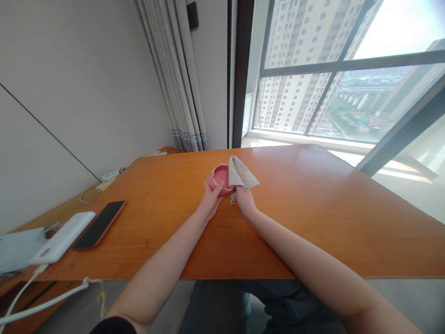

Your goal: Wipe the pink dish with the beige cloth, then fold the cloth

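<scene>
A small pink bowl point(220, 172), its opening tilted up towards me, is held just above the middle of the wooden table. My left hand point(210, 198) is closed on its lower left rim, with the thumb over the edge. My right hand point(244, 200) is closed on a light beige cloth point(239, 173), which drapes over the bowl's right side and hides part of it. A bit of the cloth's cord or fringe hangs below, between the hands. The right fingertips are mostly hidden behind the cloth.
On the left of the wooden table point(167, 232) lie a dark phone point(100, 225) and a white power bank point(63, 237) with a cable. A pale blue folded item point(21, 248) lies beyond them. A power strip point(111, 175) rests near the wall. A large window stands behind.
</scene>
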Available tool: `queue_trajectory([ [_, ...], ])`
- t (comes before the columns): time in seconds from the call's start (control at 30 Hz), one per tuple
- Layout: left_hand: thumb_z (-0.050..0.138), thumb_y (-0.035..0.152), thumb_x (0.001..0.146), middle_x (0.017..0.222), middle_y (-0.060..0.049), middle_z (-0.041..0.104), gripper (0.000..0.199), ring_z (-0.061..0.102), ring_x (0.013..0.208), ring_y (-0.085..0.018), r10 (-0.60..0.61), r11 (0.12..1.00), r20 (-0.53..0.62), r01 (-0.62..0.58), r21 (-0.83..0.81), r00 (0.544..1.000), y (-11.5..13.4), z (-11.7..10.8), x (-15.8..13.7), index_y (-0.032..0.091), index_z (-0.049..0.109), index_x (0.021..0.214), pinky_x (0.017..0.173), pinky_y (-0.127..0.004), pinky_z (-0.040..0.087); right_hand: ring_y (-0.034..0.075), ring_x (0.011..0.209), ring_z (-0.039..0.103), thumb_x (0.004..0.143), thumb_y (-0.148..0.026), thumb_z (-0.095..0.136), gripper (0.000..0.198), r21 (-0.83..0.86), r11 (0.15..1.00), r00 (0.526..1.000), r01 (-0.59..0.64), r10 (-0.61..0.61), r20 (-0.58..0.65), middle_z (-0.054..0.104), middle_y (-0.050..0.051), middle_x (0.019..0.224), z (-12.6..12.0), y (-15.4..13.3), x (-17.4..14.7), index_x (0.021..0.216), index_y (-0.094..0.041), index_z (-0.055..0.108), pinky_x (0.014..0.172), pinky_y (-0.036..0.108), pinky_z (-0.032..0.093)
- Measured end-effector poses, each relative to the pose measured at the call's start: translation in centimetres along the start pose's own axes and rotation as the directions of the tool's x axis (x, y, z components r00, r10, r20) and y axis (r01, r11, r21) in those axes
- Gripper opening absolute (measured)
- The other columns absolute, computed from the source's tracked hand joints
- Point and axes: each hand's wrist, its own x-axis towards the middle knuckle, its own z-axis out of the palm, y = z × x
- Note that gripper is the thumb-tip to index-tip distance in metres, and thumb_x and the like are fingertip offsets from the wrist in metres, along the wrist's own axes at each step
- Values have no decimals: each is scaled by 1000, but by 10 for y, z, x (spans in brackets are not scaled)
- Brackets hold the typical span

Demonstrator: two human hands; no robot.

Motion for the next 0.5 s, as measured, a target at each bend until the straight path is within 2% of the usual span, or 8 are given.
queue_trajectory([
  [0.1, 64, 47, 79, 137, -6, 52, 57, 57, 116, -22, -124, 992, 106, 119, 52, 987, 3, 2, -4, 33, 43, 131, 98, -43, 47, 15, 81, 64, 84, -39, 44, 28, 38, 999, 999, 22, -21, -47, 69, 1, 74, -10, -6, 9, 91, -22, 64, 77, 28, 52],
  [0.17, 51, 61, 81, 132, -10, 56, 59, 58, 114, -26, -221, 973, 166, 207, 98, 961, 10, 2, -6, 28, 49, 129, 94, -44, 49, 15, 70, 63, 84, -40, 44, 31, 38, 999, 1000, 14, -14, -11, 67, 0, 69, -19, -12, 19, 97, -21, 64, 67, 27, 53],
  [0.23, 52, 62, 81, 129, -10, 58, 57, 58, 113, -27, -285, 953, 168, 260, 156, 944, 15, -1, -7, 27, 54, 125, 90, -43, 52, 15, 57, 60, 81, -40, 50, 31, -42, 998, 993, -48, 52, 107, 65, -1, 62, -28, -16, 27, 97, -19, 65, 55, 26, 51],
  [0.3, 61, 52, 79, 127, -9, 60, 48, 59, 112, -27, -308, 938, 101, 284, 200, 946, 16, -4, -6, 26, 58, 120, 86, -40, 54, 15, 50, 56, 77, -39, 55, 29, -133, 986, 968, -103, 130, 215, 61, -2, 54, -32, -17, 30, 92, -17, 67, 50, 26, 49],
  [0.37, 65, 42, 78, 123, -9, 63, 41, 60, 110, -25, -276, 944, 35, 263, 199, 961, 14, -5, -3, 23, 61, 114, 85, -38, 55, 17, 58, 61, 76, -38, 57, 27, -122, 988, 964, -94, 121, 237, 65, -1, 60, -30, -13, 29, 91, -18, 67, 57, 28, 53],
  [0.43, 66, 38, 77, 121, -9, 63, 40, 60, 109, -24, -193, 969, 5, 190, 160, 981, 10, -6, 0, 22, 60, 114, 84, -37, 55, 18, 85, 66, 77, -38, 56, 27, -28, 999, 982, -42, 47, 181, 71, 2, 83, -23, -7, 24, 94, -21, 66, 76, 31, 54],
  [0.5, 67, 36, 77, 123, -7, 61, 44, 60, 109, -22, -79, 990, -21, 81, 115, 997, 6, -5, 2, 25, 56, 118, 84, -38, 55, 17, 108, 60, 79, -39, 53, 26, 50, 999, 991, 2, -8, 130, 70, 2, 103, -13, 1, 16, 97, -23, 64, 92, 32, 49],
])
